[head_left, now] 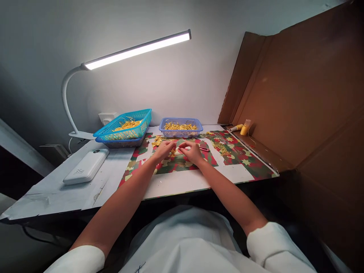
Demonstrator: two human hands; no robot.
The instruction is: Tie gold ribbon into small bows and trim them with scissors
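The left hand (164, 150) and right hand (192, 152) are close together over the mat (186, 166), both curled; I cannot tell whether either is clamped on anything. A gold piece (172, 152) shows between them, beside the left, with gold strips (182, 127) in the violet basket (180, 133) behind

I see a white top (187, 242) with soft folds and a dark squiggle (140, 267) at its near left. The left sleeve (81, 261) and right sleeve (275, 246) are white too.
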